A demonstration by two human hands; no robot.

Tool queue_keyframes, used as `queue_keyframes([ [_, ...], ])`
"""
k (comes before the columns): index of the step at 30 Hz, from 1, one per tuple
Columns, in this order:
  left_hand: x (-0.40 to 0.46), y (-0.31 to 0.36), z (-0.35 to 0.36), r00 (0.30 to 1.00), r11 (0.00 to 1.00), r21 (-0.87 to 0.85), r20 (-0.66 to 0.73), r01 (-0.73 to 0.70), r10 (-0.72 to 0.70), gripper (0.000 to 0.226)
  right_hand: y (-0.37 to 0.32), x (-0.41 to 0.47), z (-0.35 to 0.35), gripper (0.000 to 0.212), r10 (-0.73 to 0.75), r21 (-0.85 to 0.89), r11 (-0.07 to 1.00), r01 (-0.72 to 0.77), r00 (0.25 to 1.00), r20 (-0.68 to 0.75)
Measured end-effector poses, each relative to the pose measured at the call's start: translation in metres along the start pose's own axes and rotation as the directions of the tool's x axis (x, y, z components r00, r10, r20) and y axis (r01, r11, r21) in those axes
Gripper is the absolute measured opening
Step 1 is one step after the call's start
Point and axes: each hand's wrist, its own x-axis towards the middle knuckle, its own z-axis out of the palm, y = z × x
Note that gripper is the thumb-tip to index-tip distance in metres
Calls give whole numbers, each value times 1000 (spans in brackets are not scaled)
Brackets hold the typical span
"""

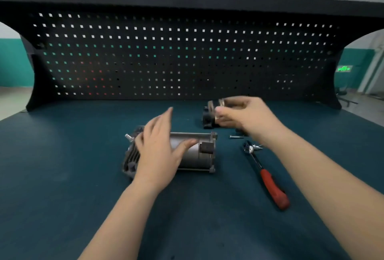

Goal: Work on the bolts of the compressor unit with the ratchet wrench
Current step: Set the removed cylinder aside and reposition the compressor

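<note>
The grey compressor unit [193, 151] lies on its side in the middle of the blue-green bench mat. My left hand [160, 149] rests on top of it with fingers spread and straight. My right hand [245, 116] is farther back and to the right, fingers curled round a blurred dark and metal part [208, 114] above the mat. The ratchet wrench [268, 178], with its red handle toward me, lies on the mat right of the unit, in neither hand. One loose bolt [235, 136] lies beyond the wrench head, and more small fasteners [256, 146] sit beside the head.
A black pegboard [187, 56] rises along the back edge of the bench under a dark shelf. The mat [62, 176] stretches wide to the left and toward me. Open floor shows past both ends of the bench.
</note>
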Motion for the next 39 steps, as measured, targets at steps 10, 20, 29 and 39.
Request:
queue_keyframes([
  [10,4,-58,-10,846,909,285,357,306,-396,108,69,117,-8,46,194,-914,344,-216,968,-156],
  [20,4,-54,-8,839,890,295,326,347,-435,115,77,110,1,56,147,-914,245,-324,944,-296],
  [29,4,-45,-10,789,828,347,291,440,-541,131,80,19,50,51,496,157,855,-495,868,33],
  [39,-1,-62,-19,839,897,-7,358,442,-411,115,45,-8,58,21,428,135,899,-417,902,-61],
])
